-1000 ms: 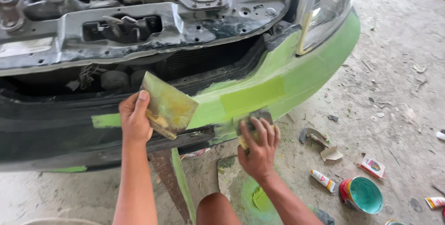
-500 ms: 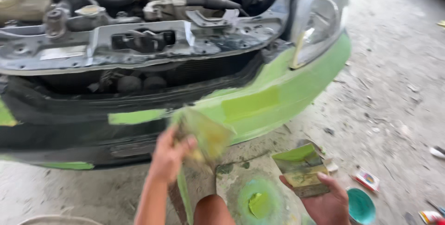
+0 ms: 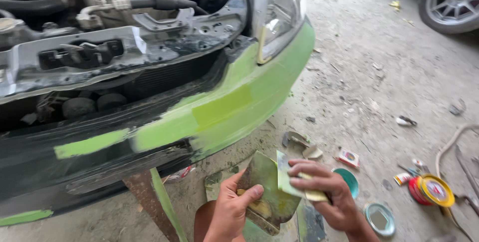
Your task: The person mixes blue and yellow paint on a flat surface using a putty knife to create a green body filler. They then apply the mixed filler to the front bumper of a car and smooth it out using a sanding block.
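A flat board [image 3: 267, 197] smeared with green and yellowish filler is held low in front of the bumper [image 3: 234, 107], just below its green patched stretch. The left hand [image 3: 232, 212] is closed on the board's lower left edge, thumb pressed across the face, fingers hidden behind. The right hand [image 3: 332, 197] is closed on a thin spreader [image 3: 289, 179], pinched between thumb and fingers, its blade laid against the board's right edge. The board is judged stiff and light, slick where filler is wet; the bare edge is the better hold. The spreader looks thin and springy, best pinched near its back edge. Both wrists are angled inward, forearms rising from the frame's bottom. Tins [image 3: 431, 190] lie on the floor, right of the bumper.
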